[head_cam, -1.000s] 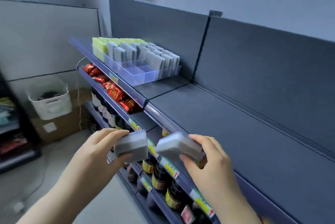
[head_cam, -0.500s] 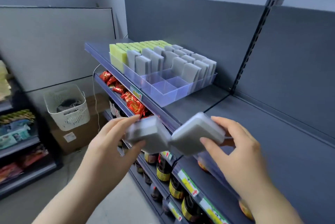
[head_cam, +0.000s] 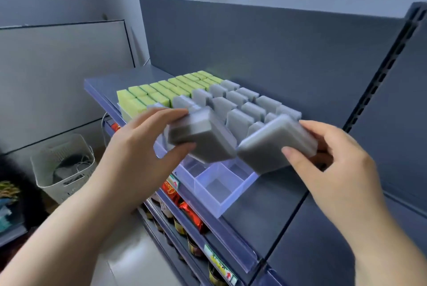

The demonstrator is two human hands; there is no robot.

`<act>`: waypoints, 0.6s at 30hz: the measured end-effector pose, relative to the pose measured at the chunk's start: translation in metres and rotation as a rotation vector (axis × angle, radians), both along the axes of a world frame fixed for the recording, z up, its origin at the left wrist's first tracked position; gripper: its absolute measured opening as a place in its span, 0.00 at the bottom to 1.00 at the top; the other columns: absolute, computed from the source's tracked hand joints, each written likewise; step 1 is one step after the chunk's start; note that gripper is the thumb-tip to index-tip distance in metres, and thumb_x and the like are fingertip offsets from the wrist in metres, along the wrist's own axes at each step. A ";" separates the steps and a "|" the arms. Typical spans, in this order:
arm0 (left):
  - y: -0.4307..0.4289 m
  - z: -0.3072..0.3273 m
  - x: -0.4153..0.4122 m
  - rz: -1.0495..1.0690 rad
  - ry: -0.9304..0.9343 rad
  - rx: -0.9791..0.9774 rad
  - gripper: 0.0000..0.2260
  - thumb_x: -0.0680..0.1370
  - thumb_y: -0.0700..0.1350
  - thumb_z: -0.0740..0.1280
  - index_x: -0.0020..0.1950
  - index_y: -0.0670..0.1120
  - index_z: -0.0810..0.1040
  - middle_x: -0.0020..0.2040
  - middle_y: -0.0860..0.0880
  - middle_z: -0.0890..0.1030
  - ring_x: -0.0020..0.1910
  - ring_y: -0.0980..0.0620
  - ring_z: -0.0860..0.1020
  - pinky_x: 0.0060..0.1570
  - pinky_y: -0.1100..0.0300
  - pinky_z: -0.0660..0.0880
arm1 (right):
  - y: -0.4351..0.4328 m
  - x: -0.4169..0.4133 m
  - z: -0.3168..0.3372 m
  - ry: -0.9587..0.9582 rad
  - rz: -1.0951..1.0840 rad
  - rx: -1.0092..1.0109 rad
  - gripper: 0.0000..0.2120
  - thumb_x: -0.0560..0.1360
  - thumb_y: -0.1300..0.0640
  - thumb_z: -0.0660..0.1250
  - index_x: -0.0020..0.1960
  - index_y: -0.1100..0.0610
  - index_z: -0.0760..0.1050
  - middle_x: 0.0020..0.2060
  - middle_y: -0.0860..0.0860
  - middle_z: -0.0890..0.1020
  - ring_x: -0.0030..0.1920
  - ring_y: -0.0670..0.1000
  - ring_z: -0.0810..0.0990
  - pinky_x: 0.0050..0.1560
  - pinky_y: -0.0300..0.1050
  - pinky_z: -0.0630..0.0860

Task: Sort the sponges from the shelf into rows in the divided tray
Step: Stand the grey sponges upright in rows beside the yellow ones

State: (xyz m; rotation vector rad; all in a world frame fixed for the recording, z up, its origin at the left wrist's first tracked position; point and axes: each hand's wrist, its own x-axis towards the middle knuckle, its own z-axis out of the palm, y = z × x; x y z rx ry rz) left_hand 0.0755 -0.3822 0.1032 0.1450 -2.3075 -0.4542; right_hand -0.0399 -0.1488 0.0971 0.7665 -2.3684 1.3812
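Left hand [head_cam: 143, 147] grips one grey sponge [head_cam: 198, 140], right hand [head_cam: 337, 170] another sponge [head_cam: 272, 144], tilted over the divided tray [head_cam: 215, 200] for slotting

L hand [head_cam: 138, 144] & R hand [head_cam: 335, 160] are now up at the divided tray [head_cam: 221, 195], vs well below it 1 s ago. L grey sponge [head_cam: 196, 137] now hangs over tray's front-left cells, R grey sponge [head_cam: 272, 144] over its front-right cells.

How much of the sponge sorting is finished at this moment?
Done: yellow-green sponges and upright grey sponges fill most of the clear plastic divided tray. In hand: the left hand and right hand each grip one grey rectangular sponge. Left: the empty front compartments.
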 end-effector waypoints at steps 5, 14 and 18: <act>-0.041 0.013 -0.038 -0.109 -0.025 -0.028 0.19 0.69 0.50 0.73 0.57 0.46 0.79 0.48 0.59 0.76 0.43 0.66 0.69 0.49 0.79 0.64 | -0.032 -0.011 -0.004 -0.002 -0.097 0.045 0.17 0.67 0.55 0.73 0.55 0.47 0.76 0.46 0.38 0.77 0.45 0.38 0.76 0.43 0.22 0.69; -0.121 0.034 -0.106 -0.321 -0.039 0.192 0.17 0.68 0.51 0.72 0.56 0.54 0.78 0.47 0.60 0.79 0.47 0.67 0.76 0.49 0.76 0.69 | -0.087 0.000 0.014 -0.014 -0.426 -0.116 0.15 0.68 0.52 0.69 0.51 0.37 0.73 0.49 0.38 0.79 0.48 0.37 0.77 0.43 0.28 0.73; -0.136 0.032 -0.130 -0.519 -0.103 0.237 0.16 0.68 0.52 0.72 0.55 0.57 0.77 0.47 0.62 0.80 0.47 0.65 0.78 0.50 0.74 0.71 | -0.107 0.013 0.014 -0.024 -0.514 -0.080 0.17 0.70 0.53 0.68 0.54 0.35 0.72 0.52 0.38 0.79 0.51 0.40 0.78 0.48 0.36 0.76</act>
